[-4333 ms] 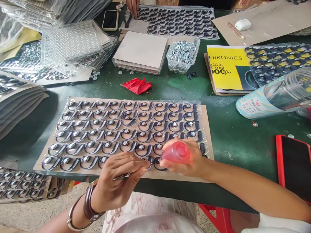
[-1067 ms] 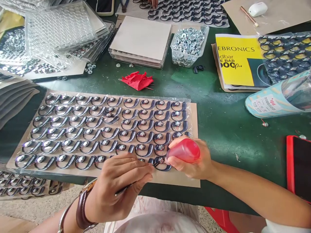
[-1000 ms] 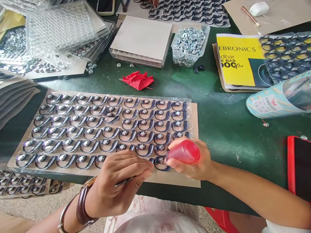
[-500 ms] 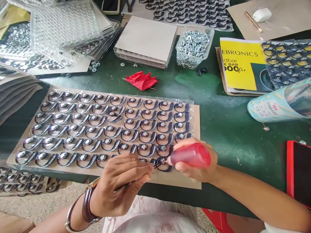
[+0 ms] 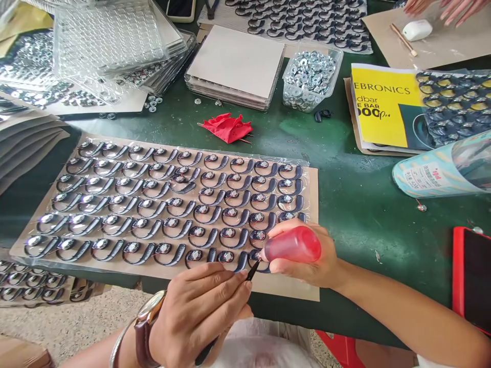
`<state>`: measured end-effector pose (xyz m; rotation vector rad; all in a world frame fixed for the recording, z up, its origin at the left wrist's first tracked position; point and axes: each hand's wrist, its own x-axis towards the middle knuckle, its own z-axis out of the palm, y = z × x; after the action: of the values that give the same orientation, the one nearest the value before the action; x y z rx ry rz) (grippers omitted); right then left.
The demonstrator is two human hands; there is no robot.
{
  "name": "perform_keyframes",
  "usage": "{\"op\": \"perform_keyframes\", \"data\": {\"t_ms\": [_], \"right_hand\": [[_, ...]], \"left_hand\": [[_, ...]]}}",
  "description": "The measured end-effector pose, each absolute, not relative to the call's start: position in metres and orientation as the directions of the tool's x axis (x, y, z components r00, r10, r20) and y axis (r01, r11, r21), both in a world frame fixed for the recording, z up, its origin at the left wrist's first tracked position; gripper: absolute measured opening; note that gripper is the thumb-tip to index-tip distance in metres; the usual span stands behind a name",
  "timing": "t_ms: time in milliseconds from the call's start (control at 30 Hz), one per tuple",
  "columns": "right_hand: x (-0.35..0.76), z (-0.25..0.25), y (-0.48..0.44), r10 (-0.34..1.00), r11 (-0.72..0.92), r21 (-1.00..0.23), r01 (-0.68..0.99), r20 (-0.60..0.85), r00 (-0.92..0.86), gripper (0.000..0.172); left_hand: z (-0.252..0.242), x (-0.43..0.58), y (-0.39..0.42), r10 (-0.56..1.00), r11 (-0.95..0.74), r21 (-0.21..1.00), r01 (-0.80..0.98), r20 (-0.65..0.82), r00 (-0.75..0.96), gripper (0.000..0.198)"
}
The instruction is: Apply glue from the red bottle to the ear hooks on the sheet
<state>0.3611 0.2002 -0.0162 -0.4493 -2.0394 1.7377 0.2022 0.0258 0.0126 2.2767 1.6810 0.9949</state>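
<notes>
Rows of dark curved pieces with round silver parts lie on a plastic-covered brown board [image 5: 284, 287]. My left hand [image 5: 205, 309], with a watch on its wrist, is closed on black tweezers [image 5: 252, 271], whose tip points at a piece in the front row at the right. My right hand [image 5: 322, 255] grips a red squeeze bottle [image 5: 295, 244]. The bottle is tilted, its nozzle beside the tweezers' tip at that same piece. Its exact contact with the piece is too small to tell.
Behind the board are a red cloth [image 5: 227, 128], a stack of white sheets [image 5: 236, 61] and a tub of metal washers [image 5: 311, 76]. At the right are a yellow box [image 5: 379, 117], a light-blue cup [image 5: 425, 171] and a red-edged phone [image 5: 473, 276]. Another person's hands [image 5: 456, 9] show at the top right.
My left hand has moved slightly nearer and the tweezers stand steeper. The bottle has shifted a little left. Another person's hands have come into view at the top right.
</notes>
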Motion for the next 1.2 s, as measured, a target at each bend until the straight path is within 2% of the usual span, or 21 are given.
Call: {"op": "perform_keyframes", "data": {"t_ms": [167,300,567,700,1033,1200], "right_hand": [[0.36,-0.006,0.215,0.581,-0.018,-1.0,0.011,-0.019,-0.814,0.023],[0.352,-0.007,0.231,0.584,0.022,-1.0,0.022,-0.005,-0.812,0.013],[0.343,-0.028,0.225,0.573,0.004,-1.0,-0.004,0.005,-0.819,0.023],[0.34,-0.022,0.225,0.551,0.08,-0.997,-0.011,0.053,-0.833,0.024],[0.339,-0.021,0.226,0.549,0.199,-0.975,-0.094,0.19,-0.814,0.02],[0.339,-0.022,0.228,0.578,0.267,-0.961,-0.068,0.216,-0.787,0.018]], "left_hand": [[0.018,0.203,0.031,0.889,-0.353,0.5,0.791,0.442,0.118,0.018],[0.022,0.199,0.034,0.886,-0.356,0.484,0.799,0.446,0.124,0.019],[0.014,0.195,0.042,0.87,-0.357,0.296,0.886,0.45,0.2,0.017],[0.007,0.201,0.04,0.852,-0.349,0.217,0.911,0.479,0.212,0.018],[0.005,0.202,0.037,0.877,-0.331,0.302,0.894,0.449,0.173,0.021],[0.008,0.199,0.038,0.881,-0.339,0.337,0.879,0.442,0.17,0.02]]}}
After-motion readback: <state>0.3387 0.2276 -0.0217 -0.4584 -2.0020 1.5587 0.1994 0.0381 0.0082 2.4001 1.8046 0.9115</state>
